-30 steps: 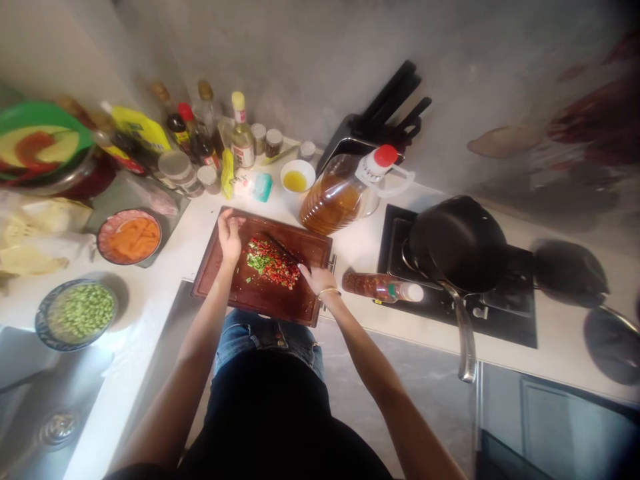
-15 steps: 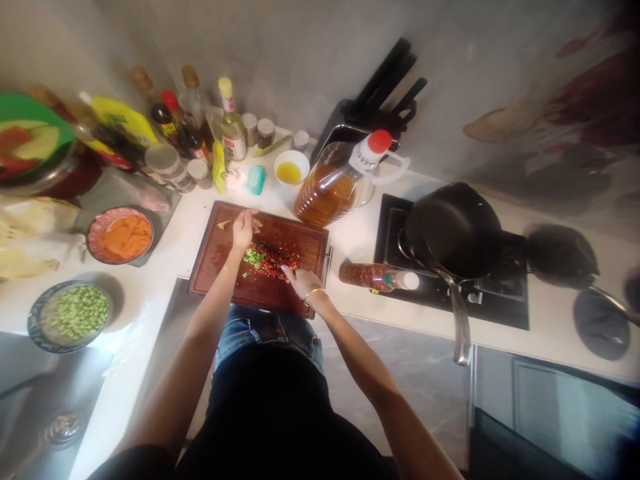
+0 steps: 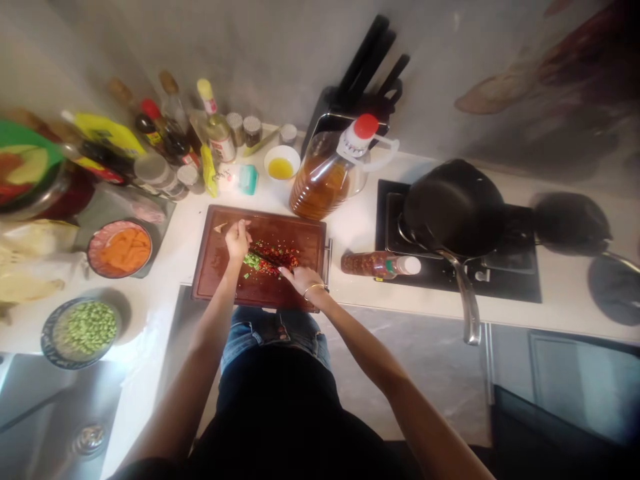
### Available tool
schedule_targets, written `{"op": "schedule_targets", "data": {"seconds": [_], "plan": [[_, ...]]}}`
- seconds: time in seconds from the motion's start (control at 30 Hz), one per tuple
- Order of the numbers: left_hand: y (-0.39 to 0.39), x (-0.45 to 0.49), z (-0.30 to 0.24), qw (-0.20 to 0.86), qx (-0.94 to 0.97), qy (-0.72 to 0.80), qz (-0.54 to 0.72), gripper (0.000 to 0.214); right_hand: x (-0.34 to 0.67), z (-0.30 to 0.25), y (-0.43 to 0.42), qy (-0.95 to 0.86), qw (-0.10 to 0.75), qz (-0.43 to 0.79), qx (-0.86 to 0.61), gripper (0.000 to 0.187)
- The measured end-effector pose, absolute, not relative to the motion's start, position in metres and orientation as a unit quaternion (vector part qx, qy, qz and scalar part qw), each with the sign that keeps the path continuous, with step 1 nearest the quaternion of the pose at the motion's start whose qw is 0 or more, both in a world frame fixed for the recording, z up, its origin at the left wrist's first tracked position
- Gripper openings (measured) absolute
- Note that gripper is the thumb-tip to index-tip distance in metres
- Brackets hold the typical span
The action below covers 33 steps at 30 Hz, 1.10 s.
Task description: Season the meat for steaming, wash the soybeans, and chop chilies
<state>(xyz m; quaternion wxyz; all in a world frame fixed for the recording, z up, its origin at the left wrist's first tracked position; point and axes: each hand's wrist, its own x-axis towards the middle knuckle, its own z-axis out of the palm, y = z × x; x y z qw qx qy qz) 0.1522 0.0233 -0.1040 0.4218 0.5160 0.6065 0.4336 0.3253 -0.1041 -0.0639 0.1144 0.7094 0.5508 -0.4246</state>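
A dark wooden cutting board [image 3: 215, 267] lies at the counter's front edge. On it sits a pile of chopped red and green chilli [image 3: 273, 257]. My right hand [image 3: 303, 279] is closed on a knife [image 3: 265, 257] whose dark blade lies across the pile. My left hand [image 3: 237, 240] rests on the board at the pile's left side, fingers curled together; what they hold, if anything, is too small to see.
A large oil jug [image 3: 325, 180] and a small bowl of yellow liquid [image 3: 281, 163] stand behind the board. A chilli bottle [image 3: 380, 264] lies right of it, next to a black pan [image 3: 453, 207] on the stove. Sauce bottles, an orange-food bowl [image 3: 120, 248] and a bowl of green beans [image 3: 83, 330] stand left.
My left hand moved from the board's far left corner to the pile. The right hand shifted the knife leftward into the pile. The view tilted slightly.
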Motion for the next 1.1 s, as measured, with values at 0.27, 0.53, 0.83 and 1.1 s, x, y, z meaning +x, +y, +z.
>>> {"op": "schedule_targets", "data": {"seconds": [0.27, 0.53, 0.83, 1.1], "plan": [[0.017, 0.149, -0.083, 0.43, 0.504, 0.604, 0.442, 0.048, 0.332, -0.055, -0.1, 0.577, 0.098, -0.416, 0.696, 0.088], [0.014, 0.132, -0.09, 0.393, 0.48, 0.634, 0.461, 0.051, 0.328, -0.045, -0.074, 0.594, 0.106, -0.417, 0.679, 0.091], [0.003, 0.139, -0.076, 0.388, 0.492, 0.632, 0.456, 0.053, 0.337, -0.051, -0.084, 0.608, 0.099, -0.395, 0.681, 0.083], [-0.011, 0.127, -0.089, 0.387, 0.465, 0.653, 0.455, 0.051, 0.332, -0.042, -0.083, 0.626, 0.134, -0.388, 0.663, 0.082]]}}
